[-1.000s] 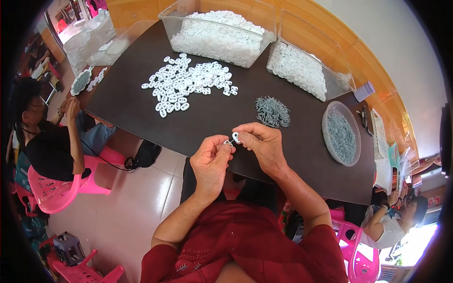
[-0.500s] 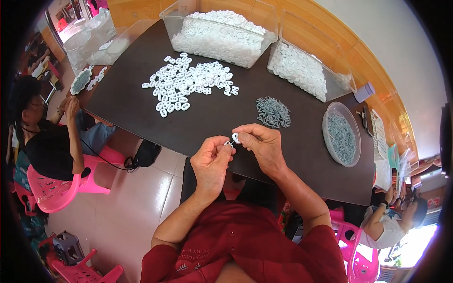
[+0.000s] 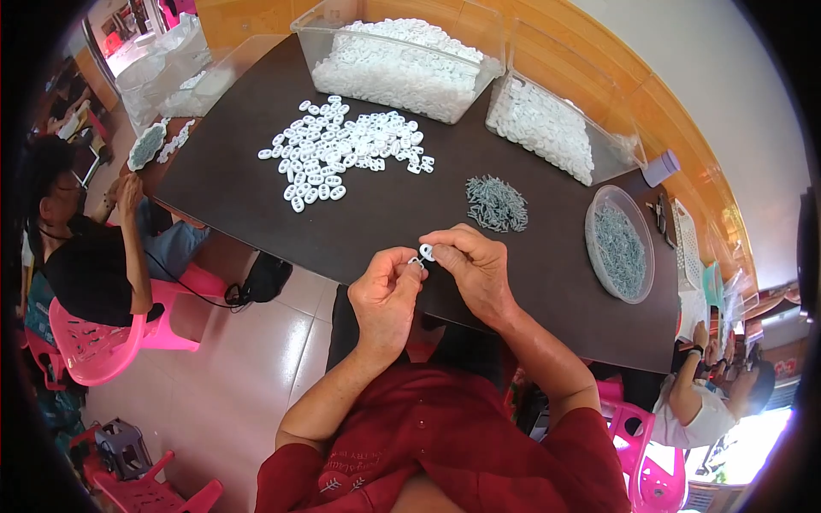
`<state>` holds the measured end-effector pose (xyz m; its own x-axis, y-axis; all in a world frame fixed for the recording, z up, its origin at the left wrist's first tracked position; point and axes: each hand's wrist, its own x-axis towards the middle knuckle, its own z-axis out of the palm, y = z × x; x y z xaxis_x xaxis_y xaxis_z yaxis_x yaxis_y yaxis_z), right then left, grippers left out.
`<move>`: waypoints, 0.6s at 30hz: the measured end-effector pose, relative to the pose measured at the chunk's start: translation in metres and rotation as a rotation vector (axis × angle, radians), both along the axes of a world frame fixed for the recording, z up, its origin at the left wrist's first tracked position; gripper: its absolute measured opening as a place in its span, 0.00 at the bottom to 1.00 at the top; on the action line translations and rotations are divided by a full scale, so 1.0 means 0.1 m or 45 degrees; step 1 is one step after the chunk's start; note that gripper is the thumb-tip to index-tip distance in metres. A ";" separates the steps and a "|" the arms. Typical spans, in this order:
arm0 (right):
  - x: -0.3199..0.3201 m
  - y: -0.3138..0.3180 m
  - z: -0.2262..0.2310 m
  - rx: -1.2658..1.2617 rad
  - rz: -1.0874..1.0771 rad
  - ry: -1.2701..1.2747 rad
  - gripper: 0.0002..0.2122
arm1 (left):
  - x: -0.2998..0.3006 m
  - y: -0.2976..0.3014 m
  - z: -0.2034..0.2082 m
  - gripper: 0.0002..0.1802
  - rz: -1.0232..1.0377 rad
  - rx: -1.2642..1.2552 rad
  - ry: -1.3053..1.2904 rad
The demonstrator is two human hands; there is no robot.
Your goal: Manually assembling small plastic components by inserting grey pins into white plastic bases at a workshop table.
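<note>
Both my hands meet over the near edge of the dark table. My right hand pinches a small white oval plastic piece with two holes between thumb and forefinger. Pressed against it is a second small white piece, gripped by the thumb and fingers of my left hand. Fingertips cover much of both pieces. Ahead and to the left lies a loose spread of white two-holed ovals, with squarish white pieces beside them. A heap of small grey screws or plugs sits beyond my right hand.
Two clear bins, a large one and a smaller one, hold white pieces at the back. A round clear tub of grey parts stands right, near a lilac-capped container and pliers. Other people sit on pink chairs at both sides.
My hands stay almost in place, the right fingers shifting slightly around the white oval. At the far right, another person's arm has moved.
</note>
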<state>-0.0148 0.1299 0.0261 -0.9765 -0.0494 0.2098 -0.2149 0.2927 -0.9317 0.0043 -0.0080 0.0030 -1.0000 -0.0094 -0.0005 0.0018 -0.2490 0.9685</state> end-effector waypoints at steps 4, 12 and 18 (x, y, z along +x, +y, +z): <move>0.04 -0.06 0.03 -0.163 -0.004 -0.135 0.06 | -0.01 0.01 0.02 0.07 -0.007 -0.020 -0.009; 0.01 -0.01 0.00 0.003 0.007 0.065 0.05 | -0.03 0.02 0.06 0.11 -0.092 0.160 -0.055; 0.04 -0.03 0.02 -0.166 -0.002 -0.054 0.04 | -0.05 0.06 0.06 0.12 -0.111 0.230 -0.069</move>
<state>-0.0104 0.1271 0.0277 -0.9848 -0.0226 0.1725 -0.1738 0.1688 -0.9702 -0.0005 -0.0023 0.0092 -0.9955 0.0819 -0.0479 -0.0778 -0.4158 0.9061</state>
